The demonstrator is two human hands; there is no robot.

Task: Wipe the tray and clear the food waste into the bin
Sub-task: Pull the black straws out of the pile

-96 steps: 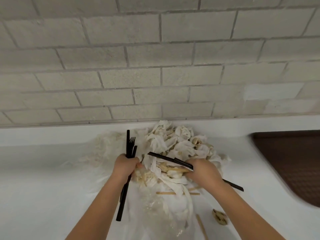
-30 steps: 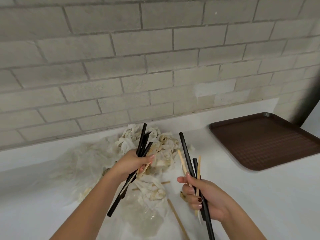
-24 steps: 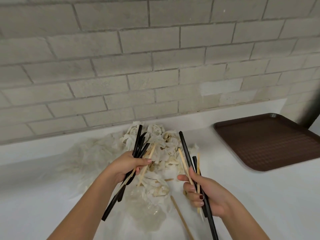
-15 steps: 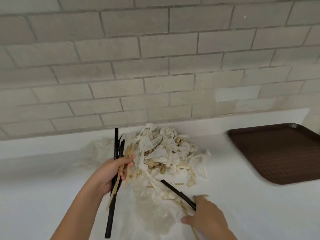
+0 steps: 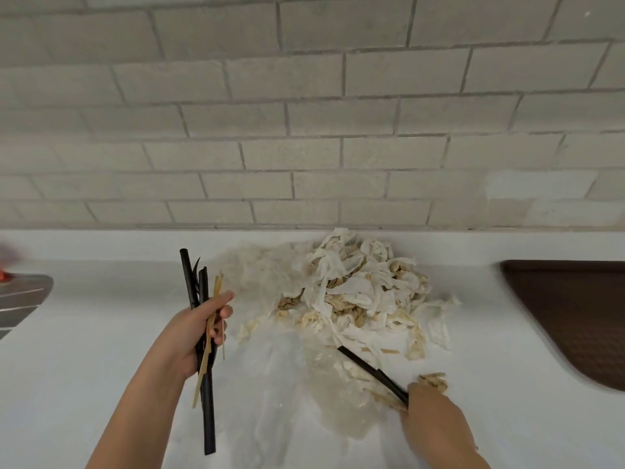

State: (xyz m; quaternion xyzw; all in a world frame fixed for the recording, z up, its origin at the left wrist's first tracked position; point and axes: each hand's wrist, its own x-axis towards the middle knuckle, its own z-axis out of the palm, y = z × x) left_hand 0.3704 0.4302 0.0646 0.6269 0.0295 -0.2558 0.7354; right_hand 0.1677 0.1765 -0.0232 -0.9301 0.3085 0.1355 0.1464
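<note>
L hand (image 5: 198,331) fingers (image 5: 221,299) pinch cutlery bundle (image 5: 203,286), upright | R hand (image 5: 436,424) holds black stick (image 5: 372,372), fingers hidden under hand | waste pile (image 5: 355,299) mid tabletop (image 5: 101,333) by wall (image 5: 304,130) | tray (image 5: 575,309) far R, cut off, blurred

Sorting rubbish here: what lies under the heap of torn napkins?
Tan food scraps show between the napkin strips, and crumpled clear plastic spreads beneath its near edge. Anything deeper is covered.

Left hand (image 5: 194,328) grips black straws (image 5: 207,401); right hand (image 5: 433,418) holds another (image 5: 368,370) beside waste pile (image 5: 358,299).
</note>
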